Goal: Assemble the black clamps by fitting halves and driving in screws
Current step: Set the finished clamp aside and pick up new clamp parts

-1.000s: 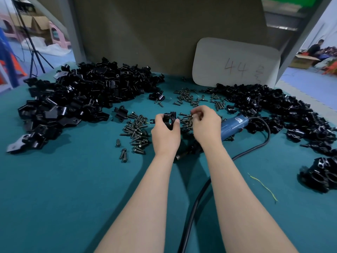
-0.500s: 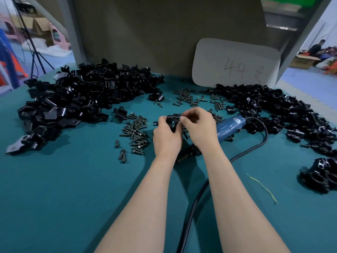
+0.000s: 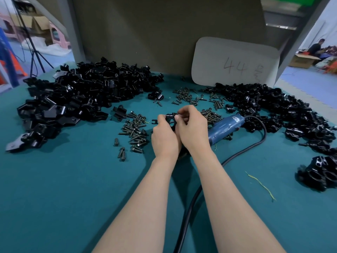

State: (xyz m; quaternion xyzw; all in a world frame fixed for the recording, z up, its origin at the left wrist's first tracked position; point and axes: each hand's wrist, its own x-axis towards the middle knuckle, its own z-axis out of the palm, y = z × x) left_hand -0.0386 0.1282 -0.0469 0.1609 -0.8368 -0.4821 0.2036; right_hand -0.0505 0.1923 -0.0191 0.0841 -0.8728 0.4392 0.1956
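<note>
Table (image 3: 63, 198): green covering.

Far left: large pile of black clamp halves (image 3: 82, 99), parts lying every way. One loose half (image 3: 119, 112) sits just beside its right edge.

Left of centre: heap of screws (image 3: 135, 132), mixed headings; two lie apart at the near side.

Centre: left hand (image 3: 165, 137), fingers curled, grips the clamp (image 3: 170, 119) from below and from the left. The clamp is held clear of the table, between the two hands and just above the screw heaps. Its round bore faces the camera; its top edge runs left to right across the view. Much of the body is covered by fingers, so its long axis cannot be told.

Right hand (image 3: 191, 130): fingers curled, fingertips pinched on the clamp's upper right edge. Whether a screw is between them cannot be told.

Right of centre: blue electric screwdriver (image 3: 226, 126) lies on the table, long axis running near-left to far-right, nose hidden behind the right wrist. Its black cable (image 3: 237, 156) leaves the far end and loops back toward the viewer.

Far right: second black pile (image 3: 273, 106); assembled clamps (image 3: 321, 172) at the edge.
</note>
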